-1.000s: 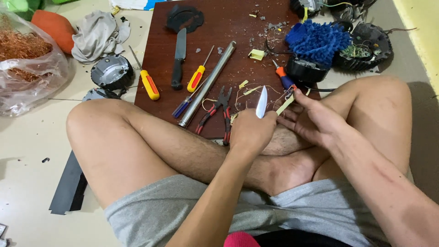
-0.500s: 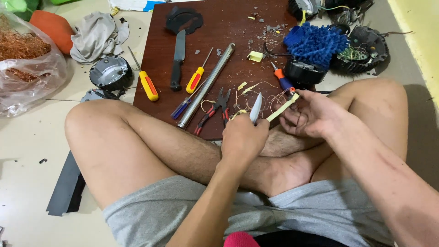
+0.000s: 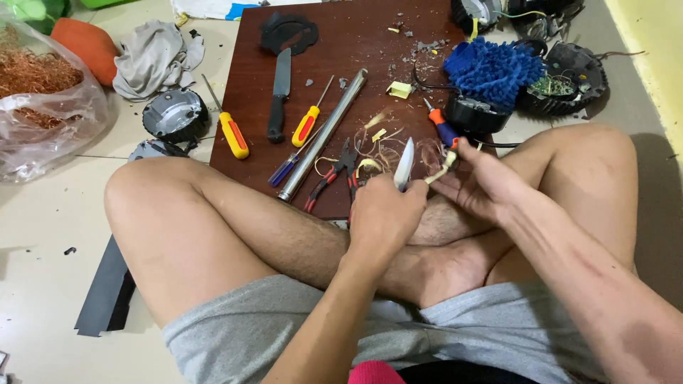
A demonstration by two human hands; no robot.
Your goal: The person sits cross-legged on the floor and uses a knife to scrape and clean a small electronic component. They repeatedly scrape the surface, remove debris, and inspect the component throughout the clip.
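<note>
A single head-worn camera looks steeply down and forward over the person's crossed legs, close to both hands at picture centre. The brown board [image 3: 370,43] with tools stretches toward twelve o'clock, the tiled floor [image 3: 43,284] fills nine o'clock, and a yellow wall edge [image 3: 658,43] lies at two o'clock.

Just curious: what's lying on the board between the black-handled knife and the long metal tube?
In the head view, a yellow-and-red screwdriver lies between the knife and the tube, on the brown board.
</note>
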